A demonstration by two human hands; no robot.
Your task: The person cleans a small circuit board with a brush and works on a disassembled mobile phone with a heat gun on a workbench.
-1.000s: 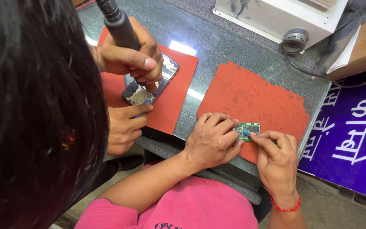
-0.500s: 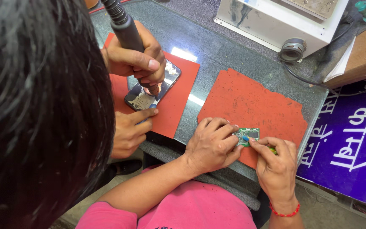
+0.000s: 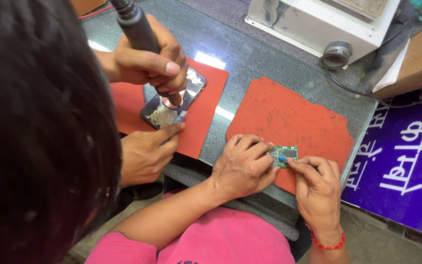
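The left hand's [image 3: 242, 166] fingers are curled close together, their tips pinning the left edge of a small green circuit board [image 3: 285, 154] flat against a ragged orange mat [image 3: 299, 115]. The right hand [image 3: 318, 188] has thumb and forefinger pinched shut on a thin blue-tipped tool [image 3: 282, 158], whose tip touches the board's lower edge. The board lies near the mat's front edge, between the two hands, on a grey stone-topped bench [image 3: 250, 56]. To the left, a co-worker's hand [image 3: 147, 61] grips a dark tool handle [image 3: 140, 32] with its nozzle down on an opened phone [image 3: 159, 113], which rests on a second orange mat [image 3: 206, 105]; the co-worker's other hand [image 3: 145, 156] holds a slim tool beside the phone. Compared with a second ago, both of the person's hands and the board sit in the same place, and the co-worker's nozzle has stayed over the phone.
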